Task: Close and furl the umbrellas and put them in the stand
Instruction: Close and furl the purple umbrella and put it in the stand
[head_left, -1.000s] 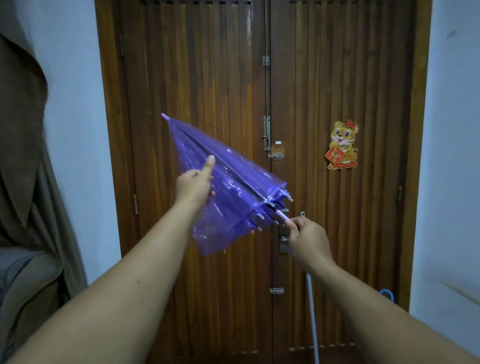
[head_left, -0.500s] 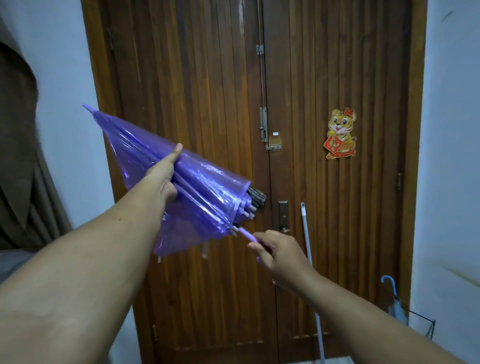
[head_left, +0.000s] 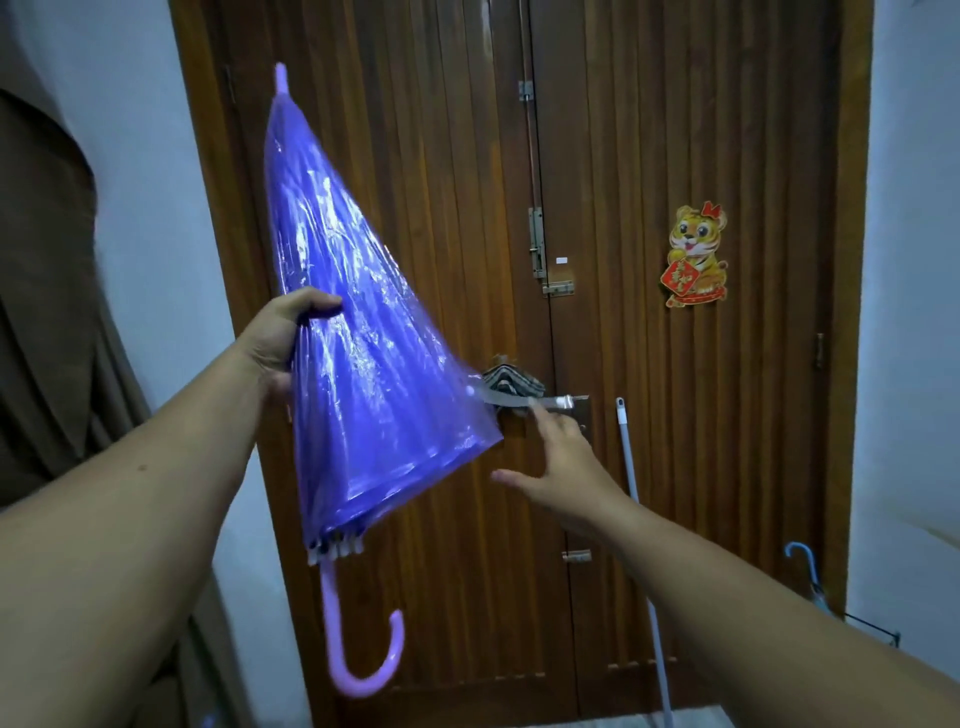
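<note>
A closed purple see-through umbrella (head_left: 358, 364) is held almost upright, tip up and hooked lilac handle (head_left: 363, 654) hanging down. My left hand (head_left: 283, 338) grips the loose canopy at its left side. A thin closing strap (head_left: 509, 401) sticks out from the canopy's right edge. My right hand (head_left: 561, 462) is below it with fingers spread, and the fingertips reach up to the strap. A blue-handled umbrella (head_left: 808, 577) stands in the black wire stand (head_left: 878, 626) at the lower right.
A brown double wooden door (head_left: 623, 156) fills the view ahead, with a tiger sticker (head_left: 696, 254). A small checked folded umbrella (head_left: 511, 382) hangs on the door handle. A pale stick (head_left: 639, 530) leans on the door. A brown curtain (head_left: 47, 291) hangs at left.
The umbrella swung from slanting sideways to nearly upright with the handle down. My right hand let go of the shaft and now reaches up to the strap with open fingers.
</note>
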